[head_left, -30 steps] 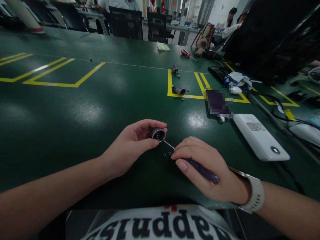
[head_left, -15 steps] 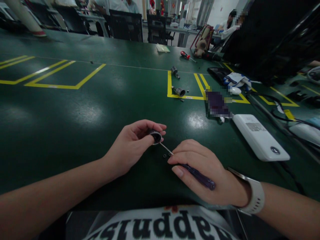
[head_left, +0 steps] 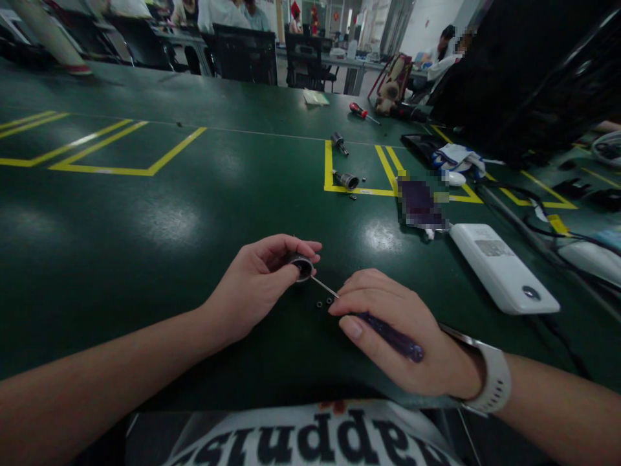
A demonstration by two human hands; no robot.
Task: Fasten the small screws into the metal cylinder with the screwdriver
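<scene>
My left hand [head_left: 259,278] is closed around a round, hollow metal part [head_left: 304,266], its open end turned toward my right hand. In my right hand [head_left: 388,323] lies a screwdriver [head_left: 395,338] with a dark purple handle, fingers wrapped round it. Its thin shaft points up and left to the rim of the metal part; whether the tip is inside I cannot tell. Two small dark rings [head_left: 319,304] rest on the table just below the shaft. Farther back, two similar metal parts with stems, one nearer [head_left: 347,180] and one farther [head_left: 339,142], lie by a yellow tape corner.
A white power bank [head_left: 502,268] and a dark purple, blurred flat object [head_left: 421,204] lie to the right. Behind them are a white-and-blue cloth [head_left: 458,158] and cables. A red-handled screwdriver [head_left: 359,110] is at the back. Yellow tape marks the green table [head_left: 121,259]; people sit beyond.
My right hand and the screwdriver have shifted slightly right, away from the metal part. My left hand stays almost in place.
</scene>
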